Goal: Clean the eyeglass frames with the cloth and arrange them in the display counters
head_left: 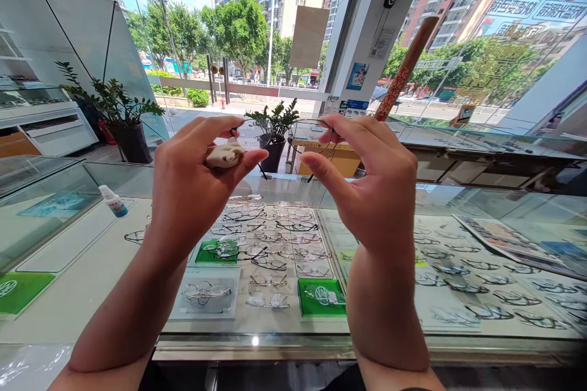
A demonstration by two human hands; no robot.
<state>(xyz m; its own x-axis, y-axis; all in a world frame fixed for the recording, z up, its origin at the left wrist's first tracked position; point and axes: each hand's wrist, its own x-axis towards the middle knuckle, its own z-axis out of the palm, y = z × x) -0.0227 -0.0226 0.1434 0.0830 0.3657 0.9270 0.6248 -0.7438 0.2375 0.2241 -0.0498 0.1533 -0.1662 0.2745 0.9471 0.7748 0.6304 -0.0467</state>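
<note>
I hold a pair of thin dark-rimmed glasses (308,132) up in front of me, above a glass display counter (293,342). My left hand (192,186) pinches the left lens through a small cream cleaning cloth (224,154). My right hand (373,186) grips the right rim between thumb and fingers. Both hands are raised at about the same height, a little apart.
Under the counter glass lie several rows of eyeglass frames (268,244) on white and green trays. A small white spray bottle (114,201) stands on the counter at the left. A magazine (504,238) lies at the right. Potted plants (123,116) stand beyond, by the shop windows.
</note>
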